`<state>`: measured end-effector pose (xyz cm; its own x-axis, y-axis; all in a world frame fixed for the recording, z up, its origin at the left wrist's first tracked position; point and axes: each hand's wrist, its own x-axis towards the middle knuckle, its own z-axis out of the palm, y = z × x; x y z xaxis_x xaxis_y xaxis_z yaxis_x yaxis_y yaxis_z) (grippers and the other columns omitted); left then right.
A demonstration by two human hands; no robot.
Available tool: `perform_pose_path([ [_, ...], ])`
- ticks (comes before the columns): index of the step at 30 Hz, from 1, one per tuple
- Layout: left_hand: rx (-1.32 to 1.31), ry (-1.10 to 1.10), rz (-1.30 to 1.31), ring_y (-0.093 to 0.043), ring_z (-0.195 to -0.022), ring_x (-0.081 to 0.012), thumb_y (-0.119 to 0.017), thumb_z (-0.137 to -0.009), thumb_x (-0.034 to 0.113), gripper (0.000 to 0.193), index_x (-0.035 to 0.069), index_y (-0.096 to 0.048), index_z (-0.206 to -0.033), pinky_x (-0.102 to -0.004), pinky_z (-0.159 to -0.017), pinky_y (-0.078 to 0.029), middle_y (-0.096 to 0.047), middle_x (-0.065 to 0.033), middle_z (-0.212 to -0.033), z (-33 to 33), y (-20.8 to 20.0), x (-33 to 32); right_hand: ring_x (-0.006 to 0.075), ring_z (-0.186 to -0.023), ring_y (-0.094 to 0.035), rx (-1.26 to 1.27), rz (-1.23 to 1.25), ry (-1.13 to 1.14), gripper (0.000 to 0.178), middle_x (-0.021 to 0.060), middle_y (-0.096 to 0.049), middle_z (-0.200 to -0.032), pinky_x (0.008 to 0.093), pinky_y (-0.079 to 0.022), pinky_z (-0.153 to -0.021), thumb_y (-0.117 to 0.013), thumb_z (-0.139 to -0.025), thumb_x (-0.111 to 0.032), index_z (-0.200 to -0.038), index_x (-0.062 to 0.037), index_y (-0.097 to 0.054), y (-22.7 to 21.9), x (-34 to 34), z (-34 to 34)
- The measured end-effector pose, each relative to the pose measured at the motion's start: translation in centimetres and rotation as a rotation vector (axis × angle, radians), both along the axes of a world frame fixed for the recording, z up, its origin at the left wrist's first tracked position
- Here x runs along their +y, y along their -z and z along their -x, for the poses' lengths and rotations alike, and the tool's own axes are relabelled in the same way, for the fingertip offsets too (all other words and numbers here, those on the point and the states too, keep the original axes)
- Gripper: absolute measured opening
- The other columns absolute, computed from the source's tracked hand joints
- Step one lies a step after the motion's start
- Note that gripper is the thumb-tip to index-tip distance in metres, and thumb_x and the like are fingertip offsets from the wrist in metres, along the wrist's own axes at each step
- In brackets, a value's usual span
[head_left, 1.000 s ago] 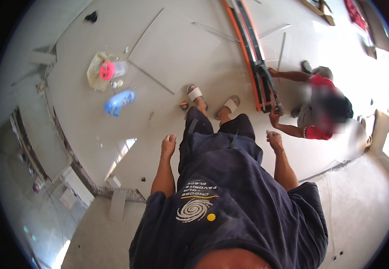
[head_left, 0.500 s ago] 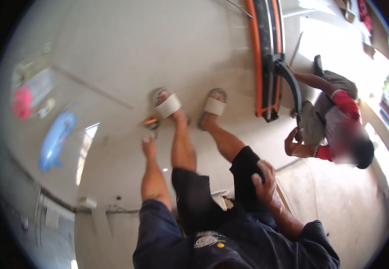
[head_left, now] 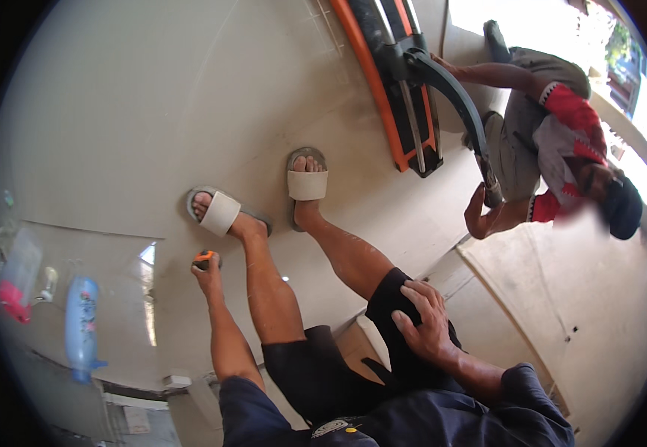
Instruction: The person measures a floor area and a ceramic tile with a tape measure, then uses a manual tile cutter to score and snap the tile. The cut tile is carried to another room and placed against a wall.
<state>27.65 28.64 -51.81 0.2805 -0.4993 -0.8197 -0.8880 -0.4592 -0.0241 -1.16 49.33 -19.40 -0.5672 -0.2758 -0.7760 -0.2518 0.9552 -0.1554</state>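
My left hand (head_left: 208,273) is closed around a small orange and black tape measure (head_left: 204,256), low by the floor and beside my left sandal (head_left: 220,214). My right hand (head_left: 427,320) lies on my right thigh over the black shorts, fingers stretched and holding nothing. Ahead and to the right, a long orange and black tile cutter (head_left: 384,89) with metal rails rests on the floor. Another person (head_left: 562,134), in a red and grey shirt and dark cap, crouches beside it, one hand at the end of its curved dark handle (head_left: 461,97) and the other near its base.
Large pale tiles (head_left: 129,112) cover the floor. Off to the left lie a blue printed bottle-shaped package (head_left: 82,328), a pink item (head_left: 14,302) and clear plastic. A pale board-like panel (head_left: 562,298) with a brown edge lies to the right. Bright light comes from the upper right.
The view has turned, shifting the tile cutter and both sandals leftward in it. My left hand, blurred at the tape measure before, now shows clearly closed on it. My right hand stays on my thigh.
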Motion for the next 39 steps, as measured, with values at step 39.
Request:
perform_pose_path([
  [39,0.407,2.425,-1.322,-0.059,-0.08,-0.0187,-0.072,-0.072,0.041,0.049,0.0,-0.061,-0.097,-0.0322,-0.07,-0.047,-0.062,-0.0095,-0.086,9.6,-64.8,65.7,0.0114,-0.081,-0.054,0.55,1.432,1.685,0.014,0.0028,-0.06,-0.082,0.0266,-0.044,-0.073,-0.067,-0.076,-0.013,-0.08,-0.0048,-0.057,-35.3,58.9,-43.7],
])
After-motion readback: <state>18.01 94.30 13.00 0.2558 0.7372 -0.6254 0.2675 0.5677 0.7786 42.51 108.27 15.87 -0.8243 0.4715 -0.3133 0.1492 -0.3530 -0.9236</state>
